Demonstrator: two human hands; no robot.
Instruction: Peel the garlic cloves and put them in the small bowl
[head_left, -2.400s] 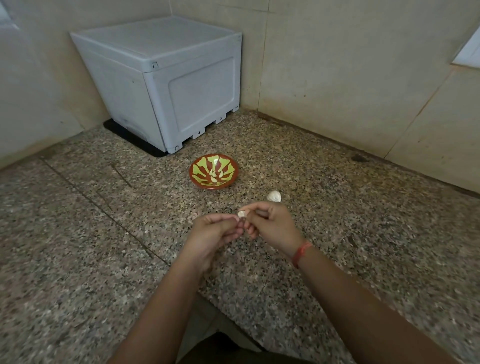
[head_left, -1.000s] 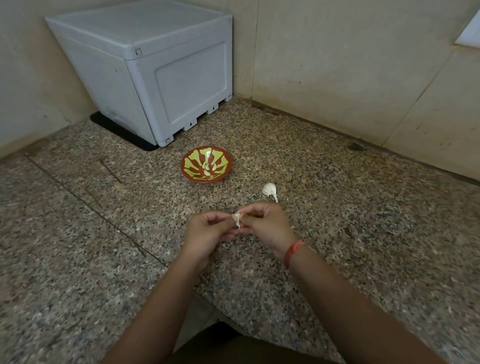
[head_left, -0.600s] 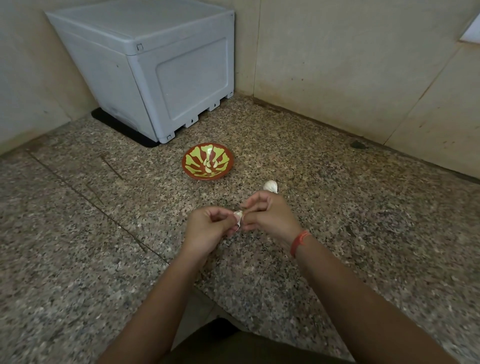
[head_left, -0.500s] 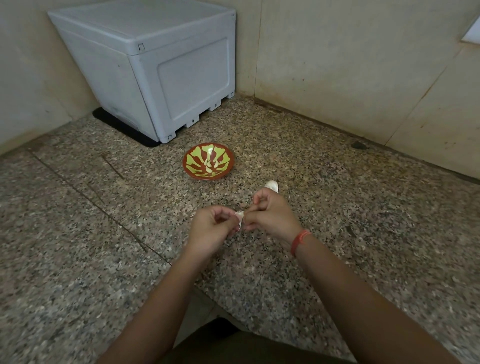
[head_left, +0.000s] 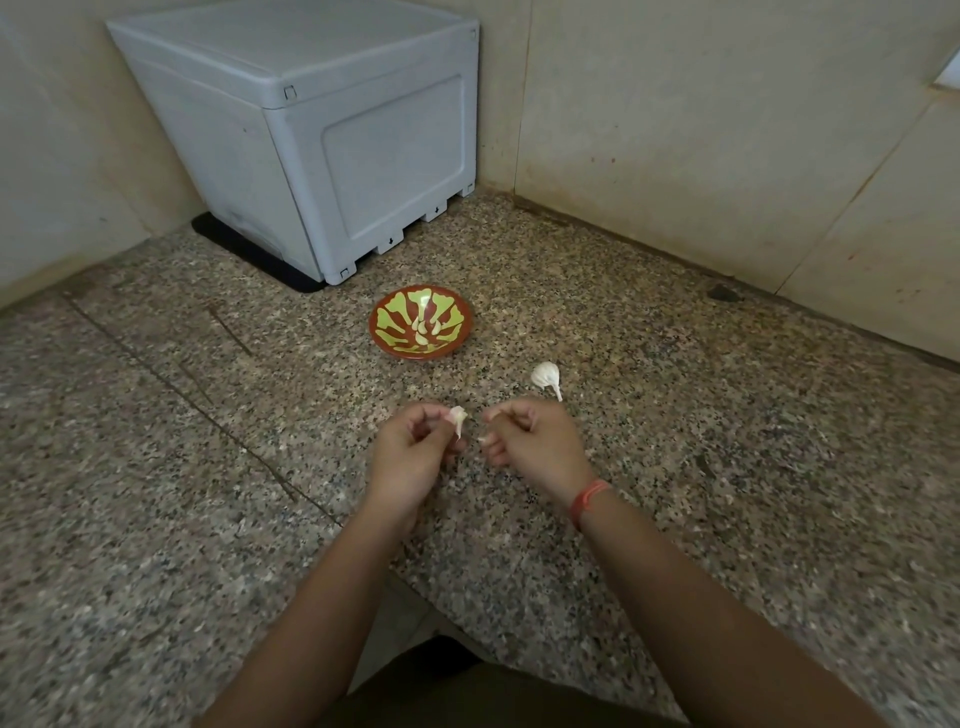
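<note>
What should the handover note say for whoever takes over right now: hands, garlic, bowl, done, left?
left hand: pinches a garlic clove, with a strip of skin hanging off it.
right hand: fingers curled, apart from the other hand. A pale scrap shows at its fingers; grip unclear.
small bowl: on the counter beyond the hands, with a few peeled cloves in it.
garlic bulb: on the counter, right of the bowl.
Done: some cloves peeled and in the bowl.
Left: finish skinning the held clove, drop it in, then do the bulb.
</note>
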